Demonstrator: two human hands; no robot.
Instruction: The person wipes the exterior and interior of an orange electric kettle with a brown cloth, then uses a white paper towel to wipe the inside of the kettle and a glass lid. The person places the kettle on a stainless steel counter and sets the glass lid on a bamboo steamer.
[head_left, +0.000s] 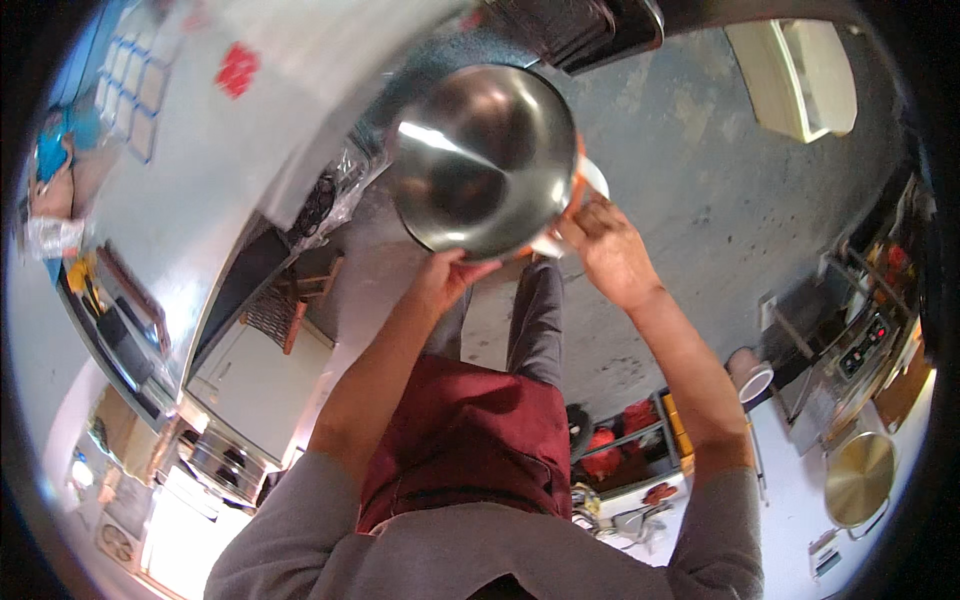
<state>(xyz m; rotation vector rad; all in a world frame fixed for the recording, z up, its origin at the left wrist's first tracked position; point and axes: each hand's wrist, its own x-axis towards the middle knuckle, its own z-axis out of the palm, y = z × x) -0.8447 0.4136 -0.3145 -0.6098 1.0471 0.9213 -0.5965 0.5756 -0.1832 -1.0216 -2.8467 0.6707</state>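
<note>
A shiny round stainless steel bowl is held up at arm's length in the upper middle of the head view. Its near rim rests in the fingers of my left hand. At the bowl's right side, my right hand has its fingers bent around something orange and white, partly hidden behind the bowl; what it is cannot be told. Whether those fingers also grip the bowl's rim is unclear. A dark red apron covers my lap, below both hands.
A pale counter runs along the left. Dark trays stand beyond the bowl. Grey floor spreads to the right, with a cream bin at the back. A wide metal pot and equipment with a control panel are at the right.
</note>
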